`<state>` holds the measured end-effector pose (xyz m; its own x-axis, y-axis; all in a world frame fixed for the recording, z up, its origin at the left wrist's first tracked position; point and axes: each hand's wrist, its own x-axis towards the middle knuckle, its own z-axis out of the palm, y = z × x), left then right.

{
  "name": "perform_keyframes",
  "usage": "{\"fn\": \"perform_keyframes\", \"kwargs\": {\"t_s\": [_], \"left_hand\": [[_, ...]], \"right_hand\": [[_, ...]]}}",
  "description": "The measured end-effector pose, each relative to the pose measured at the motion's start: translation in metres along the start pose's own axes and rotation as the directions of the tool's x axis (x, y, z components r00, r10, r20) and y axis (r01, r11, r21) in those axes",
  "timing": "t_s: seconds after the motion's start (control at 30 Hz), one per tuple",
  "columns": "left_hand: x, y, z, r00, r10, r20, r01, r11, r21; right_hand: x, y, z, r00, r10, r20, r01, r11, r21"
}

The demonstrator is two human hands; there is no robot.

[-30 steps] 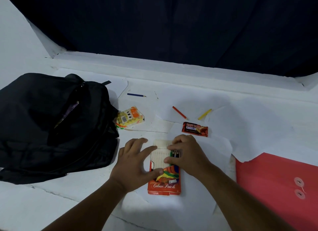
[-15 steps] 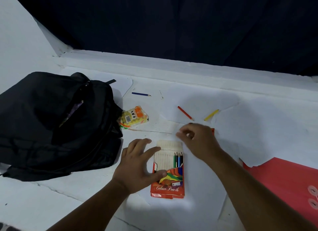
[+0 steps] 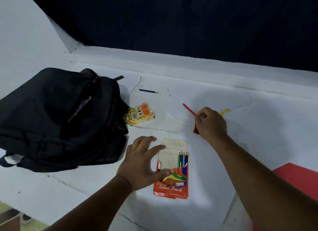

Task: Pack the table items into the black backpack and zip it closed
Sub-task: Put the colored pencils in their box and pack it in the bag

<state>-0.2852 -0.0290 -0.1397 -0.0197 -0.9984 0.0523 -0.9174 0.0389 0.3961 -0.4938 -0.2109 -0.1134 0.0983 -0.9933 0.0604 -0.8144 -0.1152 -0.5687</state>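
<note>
Here right hand (image 3: 211, 124) pinches red pencil (image 3: 189, 109).

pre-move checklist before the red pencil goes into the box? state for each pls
1. Right hand pinches red pencil: ok.
2. Left hand steadies colour pencil box: ok.
3. Box open, free slots left of the four pencils: ok.
4. Blue pencil collected: not ok, loose on table.
5. Yellow pencil collected: not ok, partly behind right hand.
6. Black backpack unzipped for packing: ok.
</note>
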Motion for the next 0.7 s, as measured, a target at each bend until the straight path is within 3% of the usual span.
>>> {"fn": "perform_keyframes", "kwargs": {"t_s": [0.1, 0.23, 0.4, 0.57, 0.7], "left_hand": [[0.000, 0.000, -0.001, 1.000, 0.005, -0.001, -0.005, 1.000, 0.017], [0.001, 0.001, -0.002, 1.000, 0.003, 0.006, -0.004, 0.999, 0.039], [0.001, 0.002, -0.002, 1.000, 0.002, 0.007, -0.002, 0.998, 0.059], [0.002, 0.001, -0.001, 1.000, 0.009, 0.010, -0.009, 0.998, 0.063], [0.002, 0.001, 0.000, 1.000, -0.014, 0.015, 0.013, 0.998, 0.064]], "right_hand": [[-0.008, -0.003, -0.018, 0.998, 0.019, 0.061, -0.028, 0.987, 0.159], [-0.029, -0.002, -0.035, 0.998, -0.054, 0.030, 0.042, 0.947, 0.318], [-0.054, -0.003, -0.023, 0.986, -0.095, 0.134, -0.022, 0.731, 0.682], [-0.071, -0.006, -0.004, 0.972, -0.111, 0.206, -0.067, 0.713, 0.698], [-0.079, -0.009, 0.000, 0.959, -0.230, 0.168, 0.132, 0.882, 0.452]]}}
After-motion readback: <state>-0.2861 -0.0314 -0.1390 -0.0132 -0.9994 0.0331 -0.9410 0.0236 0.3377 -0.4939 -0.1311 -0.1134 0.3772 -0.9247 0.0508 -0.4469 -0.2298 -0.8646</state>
